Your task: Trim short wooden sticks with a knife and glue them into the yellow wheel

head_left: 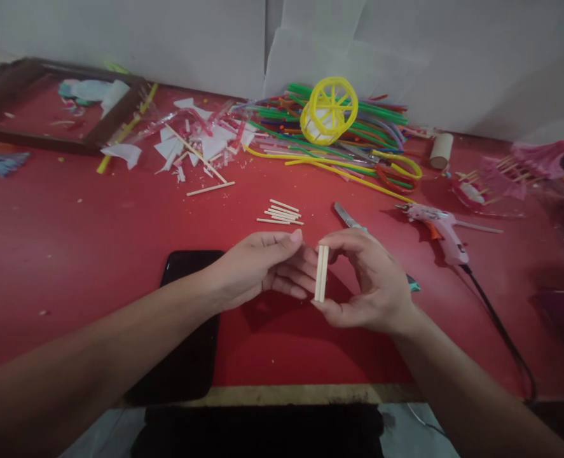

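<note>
Two short wooden sticks (322,273), side by side and upright, are pinched at their ends between the thumb and forefinger of my right hand (370,280). My left hand (267,264) is just left of them, fingers spread, with nothing in it; whether its fingertips touch the sticks I cannot tell. Beyond the hands lies a small pile of short wooden sticks (282,214) on the red table. A utility knife (346,215) lies partly hidden behind my right hand.
A pink glue gun (439,229) with a cord lies right. A black tablet-like slab (191,356) sits under my left forearm. Pipe cleaners (272,117), a yellow wheel-shaped piece (333,104), paper scraps (212,143), a cardboard tube (440,151) and a brown frame (38,141) line the back.
</note>
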The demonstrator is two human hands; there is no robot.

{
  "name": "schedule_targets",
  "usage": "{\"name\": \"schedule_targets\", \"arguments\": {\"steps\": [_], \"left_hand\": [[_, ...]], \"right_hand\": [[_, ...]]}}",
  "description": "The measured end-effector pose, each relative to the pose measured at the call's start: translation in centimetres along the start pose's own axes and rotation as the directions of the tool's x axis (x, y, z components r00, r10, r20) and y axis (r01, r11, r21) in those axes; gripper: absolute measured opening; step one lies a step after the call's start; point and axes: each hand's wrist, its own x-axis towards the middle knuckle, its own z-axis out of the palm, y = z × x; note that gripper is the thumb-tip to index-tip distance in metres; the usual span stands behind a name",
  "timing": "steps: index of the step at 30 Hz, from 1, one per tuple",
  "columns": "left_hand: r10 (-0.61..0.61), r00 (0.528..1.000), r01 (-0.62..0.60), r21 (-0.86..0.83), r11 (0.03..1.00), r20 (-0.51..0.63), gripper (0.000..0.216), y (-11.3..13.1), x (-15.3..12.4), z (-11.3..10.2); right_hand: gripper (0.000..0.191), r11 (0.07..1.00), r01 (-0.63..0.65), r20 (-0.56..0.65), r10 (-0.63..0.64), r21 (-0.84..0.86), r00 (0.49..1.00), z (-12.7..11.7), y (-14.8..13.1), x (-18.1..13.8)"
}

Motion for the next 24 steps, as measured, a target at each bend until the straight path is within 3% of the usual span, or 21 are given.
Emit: {"name": "schedule_targets", "arguments": {"steps": [4,9,17,20,24], "left_hand": [[0.051,0.999,-0.050,0.037,0.998,-0.007,0.035,0.0,-0.1,-0.1],[0.125,0.992,-0.125,0.133,0.983,0.009,0.020,-0.1,0.0,0.1],[0.166,0.978,-0.134,0.222,0.966,-0.129,0.023,-0.3,0.2,0.0],[0.303,0.924,-0.259,0.202,0.945,-0.234,0.018,-0.3,0.6,-0.2],[0.535,0.743,-0.513,0.172,0.841,-0.402,0.003,0.2,0.9,-0.5]], "right_hand": [[0.057,1.000,0.018,-0.008,-0.018,0.007,1.000,0.0,0.1,0.0],[0.054,0.994,0.048,0.008,-0.048,-0.102,0.999,-0.1,-0.1,0.2],[0.050,0.973,-0.002,0.033,0.010,-0.233,0.999,-0.2,0.6,0.3],[0.049,0.943,-0.060,0.093,0.095,-0.326,0.991,-0.4,1.1,0.2],[0.050,0.903,-0.026,0.309,0.173,-0.429,0.935,-0.3,0.9,0.0]]}}
